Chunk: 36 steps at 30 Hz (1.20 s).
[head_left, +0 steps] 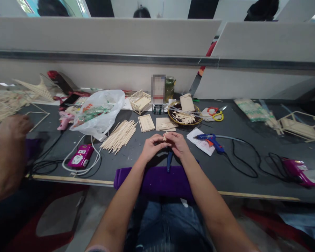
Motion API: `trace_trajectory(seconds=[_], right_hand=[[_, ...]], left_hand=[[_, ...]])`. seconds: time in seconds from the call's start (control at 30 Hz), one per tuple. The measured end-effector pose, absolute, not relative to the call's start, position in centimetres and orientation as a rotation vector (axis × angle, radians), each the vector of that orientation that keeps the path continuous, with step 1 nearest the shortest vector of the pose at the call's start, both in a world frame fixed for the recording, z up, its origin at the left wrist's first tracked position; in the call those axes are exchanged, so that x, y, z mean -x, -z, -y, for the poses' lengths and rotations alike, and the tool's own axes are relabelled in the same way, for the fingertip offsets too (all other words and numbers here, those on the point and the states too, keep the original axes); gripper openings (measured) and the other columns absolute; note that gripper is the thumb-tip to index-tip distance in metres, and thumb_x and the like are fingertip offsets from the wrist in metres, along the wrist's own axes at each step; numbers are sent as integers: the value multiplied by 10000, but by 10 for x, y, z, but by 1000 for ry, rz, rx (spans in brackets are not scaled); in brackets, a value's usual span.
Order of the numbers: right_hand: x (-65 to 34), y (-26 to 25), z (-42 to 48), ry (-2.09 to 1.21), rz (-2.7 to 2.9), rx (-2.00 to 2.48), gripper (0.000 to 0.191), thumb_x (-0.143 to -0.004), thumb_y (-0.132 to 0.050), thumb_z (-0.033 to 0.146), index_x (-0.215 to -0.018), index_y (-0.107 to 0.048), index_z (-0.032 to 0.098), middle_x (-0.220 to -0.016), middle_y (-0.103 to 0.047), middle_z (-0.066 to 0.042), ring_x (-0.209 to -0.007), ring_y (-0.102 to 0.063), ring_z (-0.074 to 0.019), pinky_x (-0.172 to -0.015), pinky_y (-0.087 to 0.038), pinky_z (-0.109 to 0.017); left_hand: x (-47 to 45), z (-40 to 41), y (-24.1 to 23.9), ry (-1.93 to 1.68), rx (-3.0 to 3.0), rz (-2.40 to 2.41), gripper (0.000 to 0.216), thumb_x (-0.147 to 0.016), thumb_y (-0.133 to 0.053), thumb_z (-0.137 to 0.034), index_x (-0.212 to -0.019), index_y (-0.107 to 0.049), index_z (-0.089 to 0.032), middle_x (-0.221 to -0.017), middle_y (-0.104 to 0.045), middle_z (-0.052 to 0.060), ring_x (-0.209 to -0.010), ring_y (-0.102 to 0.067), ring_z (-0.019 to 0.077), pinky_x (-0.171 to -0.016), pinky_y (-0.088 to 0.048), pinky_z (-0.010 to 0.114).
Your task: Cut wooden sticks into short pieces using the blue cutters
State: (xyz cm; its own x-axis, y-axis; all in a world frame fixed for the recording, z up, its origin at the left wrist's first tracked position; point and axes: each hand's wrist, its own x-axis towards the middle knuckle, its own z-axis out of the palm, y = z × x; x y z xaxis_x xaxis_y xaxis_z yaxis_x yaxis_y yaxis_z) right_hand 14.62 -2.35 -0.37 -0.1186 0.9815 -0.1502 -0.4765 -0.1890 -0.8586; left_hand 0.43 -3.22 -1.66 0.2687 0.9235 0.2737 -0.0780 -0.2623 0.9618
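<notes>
My left hand [153,145] and my right hand [177,142] meet over the front of the table, fingers pinched together on a small piece of light wood [165,135]. Its exact shape is mostly hidden by my fingertips. Just below my hands, a blue-handled tool [169,161] rests at the edge of a folded purple cloth [154,180]. Beyond my fingers lies a flat board [161,123] with small wood pieces on it. A panel of joined sticks [146,123] and a pile of loose wooden sticks [120,135] are to the left.
A blue glue gun [209,140] lies on white paper at right, its cord trailing. Behind stand a basket [185,122] of short sticks, scissors [218,114] and a small stick-built frame [140,102]. At left are a plastic bag [98,113], a purple power box [81,156] and another person's hand [14,127].
</notes>
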Motion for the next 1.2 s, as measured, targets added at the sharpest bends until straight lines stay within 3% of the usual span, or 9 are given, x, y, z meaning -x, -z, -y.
trace_trajectory(seconds=[0.5,0.73,1.0,1.2], right_hand=[[-145,4,24,-1829,658,841,273,-502,-845,275,-669,-696,119,-550,-564,20,-450,-415,-21,-328,-251,-117],[-142,1,26,-1715,761,855,270,-519,-836,326,-629,-657,156,-564,-569,20,-462,-427,-45,-343,-247,-154],[-139,1,30,-1371,899,888,232,-593,-798,345,-596,-650,168,-593,-595,21,-469,-396,-51,-404,-264,-193],[-140,1,29,-1461,914,897,252,-594,-794,363,-595,-633,168,-561,-549,33,-450,-359,-51,-410,-247,-203]], left_hand=[[-9,35,14,-1421,-1562,-946,99,-745,-710,-286,-726,-738,-193,-703,-623,11,-694,-572,132,-688,-435,264],[-10,36,11,-1422,-1564,-971,145,-761,-692,-328,-731,-738,-194,-723,-626,21,-710,-575,142,-700,-443,274],[-8,35,12,-1361,-1551,-886,148,-752,-707,-331,-795,-743,-194,-790,-647,38,-768,-586,153,-726,-441,281],[-9,34,12,-1394,-1567,-923,186,-788,-669,-353,-734,-733,-187,-741,-632,31,-737,-571,145,-720,-432,279]])
